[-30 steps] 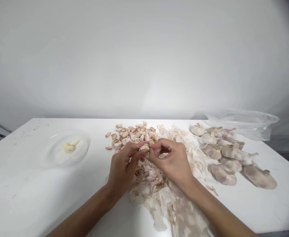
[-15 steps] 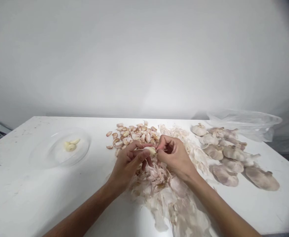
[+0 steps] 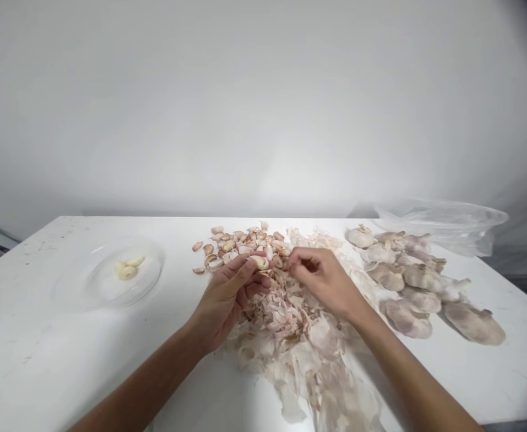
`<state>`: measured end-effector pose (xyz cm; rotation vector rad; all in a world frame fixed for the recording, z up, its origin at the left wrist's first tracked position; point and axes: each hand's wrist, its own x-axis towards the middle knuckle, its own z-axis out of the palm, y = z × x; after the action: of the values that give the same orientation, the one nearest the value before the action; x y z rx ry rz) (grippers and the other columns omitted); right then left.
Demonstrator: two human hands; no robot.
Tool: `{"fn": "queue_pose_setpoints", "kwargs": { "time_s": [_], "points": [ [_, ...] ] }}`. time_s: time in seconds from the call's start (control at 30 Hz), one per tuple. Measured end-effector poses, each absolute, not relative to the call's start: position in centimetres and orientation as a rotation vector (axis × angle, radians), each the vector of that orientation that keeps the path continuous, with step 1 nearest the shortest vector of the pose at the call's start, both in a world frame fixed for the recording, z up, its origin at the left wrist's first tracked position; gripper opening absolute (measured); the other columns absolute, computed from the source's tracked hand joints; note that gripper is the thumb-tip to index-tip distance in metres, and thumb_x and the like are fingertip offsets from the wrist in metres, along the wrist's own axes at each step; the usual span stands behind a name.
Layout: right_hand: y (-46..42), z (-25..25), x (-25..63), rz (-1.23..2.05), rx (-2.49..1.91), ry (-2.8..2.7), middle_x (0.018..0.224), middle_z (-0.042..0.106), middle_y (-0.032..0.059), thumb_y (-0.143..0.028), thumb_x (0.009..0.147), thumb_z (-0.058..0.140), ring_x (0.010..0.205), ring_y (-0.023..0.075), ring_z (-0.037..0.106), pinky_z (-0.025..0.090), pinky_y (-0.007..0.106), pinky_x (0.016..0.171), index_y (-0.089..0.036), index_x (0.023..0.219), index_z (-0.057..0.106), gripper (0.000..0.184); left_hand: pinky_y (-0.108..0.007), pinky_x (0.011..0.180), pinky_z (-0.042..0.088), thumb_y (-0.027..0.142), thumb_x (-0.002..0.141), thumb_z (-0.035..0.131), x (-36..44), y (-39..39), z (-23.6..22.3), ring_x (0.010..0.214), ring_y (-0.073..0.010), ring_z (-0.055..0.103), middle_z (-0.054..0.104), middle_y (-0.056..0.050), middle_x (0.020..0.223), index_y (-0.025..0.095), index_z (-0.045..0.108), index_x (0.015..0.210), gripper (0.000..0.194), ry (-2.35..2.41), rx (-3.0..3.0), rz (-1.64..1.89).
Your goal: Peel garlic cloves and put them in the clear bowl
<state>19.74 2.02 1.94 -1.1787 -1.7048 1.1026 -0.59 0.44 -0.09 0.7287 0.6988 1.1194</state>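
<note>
One pale garlic clove [image 3: 260, 262] sits pinched in left hand [image 3: 227, 294]; right hand [image 3: 321, 279] hovers beside, fingertips closed together, contents indiscernible.

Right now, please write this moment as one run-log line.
left hand: holds pale clove | right hand: curled, apart from it, grip unclear | clear plate: bears peeled cloves | bulbs: at right

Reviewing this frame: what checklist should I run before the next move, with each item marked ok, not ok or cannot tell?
1. Left hand holding a garlic clove: ok.
2. Right hand apart from that clove: ok.
3. Right fingertips free of skin scraps: cannot tell.
4. Clove bare all round: cannot tell, underside hidden.
5. Peeled cloves within the clear plate: ok.
6. Tabletop below the hands free of garlic skins: not ok.
</note>
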Motion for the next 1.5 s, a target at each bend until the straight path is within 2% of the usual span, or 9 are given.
{"fn": "queue_pose_setpoints", "kwargs": {
  "time_s": [0.1, 0.23, 0.33, 0.57, 0.7, 0.97, 1.2, 1.33, 1.5],
  "points": [
    [1.7, 2.1, 19.4, 0.903, -1.196, -2.030, 0.061, 0.062, -0.0027, -0.022, 0.092, 0.061, 0.054, 0.0116, 0.052, 0.041, 0.024, 0.052, -0.020, 0.067, 0.065, 0.025, -0.016, 0.072, 0.056, 0.036, 0.091, 0.073, -0.6, 0.5, -0.3, 0.074, -0.0079, 0.064, 0.068, -0.002, 0.088, 0.016, 0.073, 0.100, 0.021, 0.738, 0.728, 1.128],
    [1.2, 2.2, 18.5, 0.673, -1.069, -1.981, 0.083, 0.076, 0.0007, -0.024, 0.091, 0.070, 0.068, 0.0148, 0.067, 0.053, 0.027, 0.061, -0.024, 0.091, 0.075, 0.005, -0.015, 0.070, 0.054, 0.039, 0.091, 0.073, -0.5, 0.5, -0.7, 0.071, -0.0074, 0.062, 0.068, -0.001, 0.078, 0.016, 0.073, 0.095, 0.023, 0.768, 0.689, 1.107],
    [0.8, 2.3, 18.0, 0.545, -1.020, -1.884, 0.088, 0.078, 0.0018, -0.022, 0.092, 0.069, 0.072, 0.0168, 0.071, 0.058, 0.030, 0.066, -0.025, 0.099, 0.078, 0.012, -0.016, 0.070, 0.054, 0.038, 0.088, 0.077, -0.3, 0.4, -0.8, 0.071, -0.0076, 0.061, 0.068, 0.000, 0.080, 0.017, 0.075, 0.097, 0.023, 0.780, 0.684, 1.114],
    [0.0, 2.1, 17.4, 0.417, -0.976, -1.813, 0.089, 0.081, 0.0010, -0.014, 0.089, 0.069, 0.075, 0.0177, 0.076, 0.063, 0.029, 0.068, -0.025, 0.096, 0.080, 0.018, -0.016, 0.067, 0.051, 0.036, 0.085, 0.080, 0.4, 0.1, -0.6, 0.067, -0.0079, 0.061, 0.068, 0.000, 0.071, 0.017, 0.079, 0.095, 0.022, 0.878, 0.783, 1.201],
    [0.0, 1.9, 17.4, 0.356, -0.959, -1.850, 0.087, 0.081, 0.0019, -0.015, 0.090, 0.067, 0.075, 0.0183, 0.077, 0.063, 0.030, 0.068, -0.024, 0.095, 0.079, 0.016, -0.019, 0.074, 0.056, 0.034, 0.084, 0.082, 0.5, -0.1, -0.8, 0.074, -0.0103, 0.066, 0.073, -0.001, 0.079, 0.018, 0.080, 0.094, 0.019, 0.914, 0.818, 1.293],
    [0.1, 1.7, 17.6, 0.322, -0.980, -1.876, 0.082, 0.079, 0.0015, -0.015, 0.089, 0.067, 0.071, 0.0168, 0.074, 0.059, 0.028, 0.067, -0.021, 0.086, 0.074, 0.010, -0.022, 0.073, 0.058, 0.035, 0.082, 0.083, 0.7, -0.5, -1.1, 0.072, -0.0119, 0.069, 0.075, -0.002, 0.079, 0.017, 0.079, 0.091, 0.020, 0.952, 0.849, 1.303],
    [0.3, 1.7, 17.6, 0.283, -0.924, -1.915, 0.066, 0.065, -0.0017, -0.005, 0.079, 0.063, 0.061, 0.0127, 0.059, 0.043, 0.026, 0.056, -0.020, 0.071, 0.060, 0.017, -0.028, 0.073, 0.062, 0.035, 0.084, 0.081, 0.9, -0.8, -0.8, 0.073, -0.0146, 0.070, 0.073, -0.002, 0.078, 0.016, 0.076, 0.087, 0.020, 0.912, 0.864, 1.235],
    [0.2, 2.0, 17.5, 0.337, -0.964, -1.863, 0.061, 0.054, -0.0031, -0.004, 0.071, 0.061, 0.059, 0.0124, 0.049, 0.034, 0.027, 0.054, -0.020, 0.063, 0.052, 0.020, -0.024, 0.072, 0.061, 0.034, 0.085, 0.080, 0.9, -0.8, -0.6, 0.074, -0.0130, 0.069, 0.073, -0.003, 0.079, 0.015, 0.077, 0.089, 0.020, 0.863, 0.819, 1.159],
    [0.5, 2.2, 17.5, 0.568, -1.049, -1.705, 0.060, 0.049, -0.0048, -0.007, 0.066, 0.059, 0.057, 0.0118, 0.045, 0.031, 0.026, 0.053, -0.021, 0.060, 0.047, 0.020, -0.014, 0.064, 0.055, 0.032, 0.089, 0.077, 0.5, -0.5, -0.3, 0.064, -0.0083, 0.067, 0.072, -0.002, 0.070, 0.016, 0.077, 0.106, 0.023, 0.734, 0.721, 1.055]
  ]
}}
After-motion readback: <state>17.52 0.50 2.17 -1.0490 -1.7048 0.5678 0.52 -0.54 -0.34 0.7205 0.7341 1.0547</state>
